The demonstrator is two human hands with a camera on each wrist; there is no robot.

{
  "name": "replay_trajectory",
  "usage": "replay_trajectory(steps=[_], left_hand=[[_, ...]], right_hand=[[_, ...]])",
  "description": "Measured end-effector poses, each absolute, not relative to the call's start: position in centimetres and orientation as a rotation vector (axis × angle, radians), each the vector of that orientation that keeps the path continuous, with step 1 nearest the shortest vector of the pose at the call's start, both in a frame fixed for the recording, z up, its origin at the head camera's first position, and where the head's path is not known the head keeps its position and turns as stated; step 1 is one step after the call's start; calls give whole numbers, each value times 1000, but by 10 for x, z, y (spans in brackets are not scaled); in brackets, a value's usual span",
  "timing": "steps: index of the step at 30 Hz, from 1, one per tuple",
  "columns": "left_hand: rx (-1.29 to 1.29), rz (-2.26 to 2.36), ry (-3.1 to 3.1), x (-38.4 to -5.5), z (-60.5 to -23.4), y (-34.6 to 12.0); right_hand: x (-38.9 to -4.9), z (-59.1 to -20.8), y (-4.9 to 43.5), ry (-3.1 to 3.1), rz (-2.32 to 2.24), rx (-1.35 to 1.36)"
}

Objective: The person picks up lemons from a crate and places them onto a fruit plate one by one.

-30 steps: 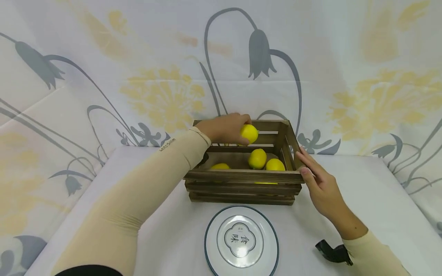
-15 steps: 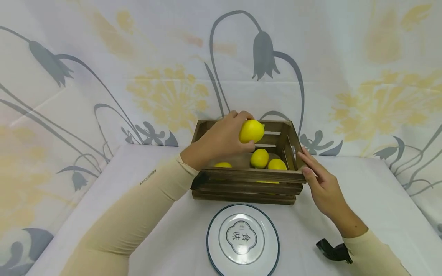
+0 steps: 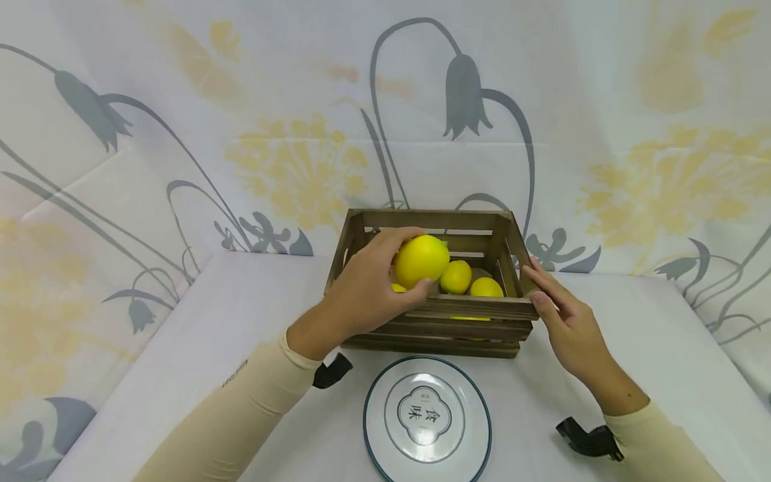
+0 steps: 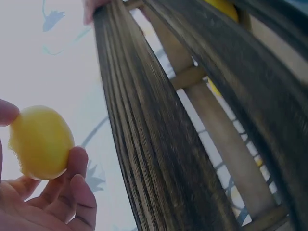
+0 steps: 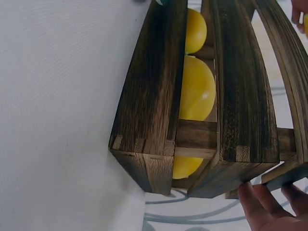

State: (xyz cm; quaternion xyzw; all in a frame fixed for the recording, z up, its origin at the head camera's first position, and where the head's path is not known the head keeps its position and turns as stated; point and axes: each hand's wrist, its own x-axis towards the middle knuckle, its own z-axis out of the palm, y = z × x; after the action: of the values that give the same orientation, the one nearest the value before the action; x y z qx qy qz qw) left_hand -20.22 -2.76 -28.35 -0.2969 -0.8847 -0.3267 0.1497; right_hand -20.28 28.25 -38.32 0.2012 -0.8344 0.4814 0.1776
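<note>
My left hand grips a lemon between thumb and fingers, raised over the front rim of a brown slatted wooden crate. In the left wrist view the held lemon hangs beside the dark slats. My right hand holds the crate's right end, its thumb at the front corner and its fingers along the side. Inside the crate lie several more lemons, one partly hidden behind the left hand. Through the slats in the right wrist view, lemons show near the bottom.
In front of the crate a round plate lies upside down, its dark-rimmed base marked with characters. A white cloth covers the table, and a flower-printed curtain hangs behind the crate. Black curved pieces sit at the wrists.
My left hand has lifted the lemon from the crate's back part and brought it toward me, down over the front rim. The right hand stays at the crate's right end.
</note>
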Motion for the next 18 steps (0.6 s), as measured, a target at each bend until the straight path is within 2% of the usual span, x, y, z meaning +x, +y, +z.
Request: replay_trajectory(steps=[9,18], left_hand=[[-890,-1105,-2530,-177,-305,-33],[-894,-1161,-2566,-167,-318,-45]], right_hand=[[-200,-387,288,-2394,1331,534],[-203,-386,283,-2365,1369,577]])
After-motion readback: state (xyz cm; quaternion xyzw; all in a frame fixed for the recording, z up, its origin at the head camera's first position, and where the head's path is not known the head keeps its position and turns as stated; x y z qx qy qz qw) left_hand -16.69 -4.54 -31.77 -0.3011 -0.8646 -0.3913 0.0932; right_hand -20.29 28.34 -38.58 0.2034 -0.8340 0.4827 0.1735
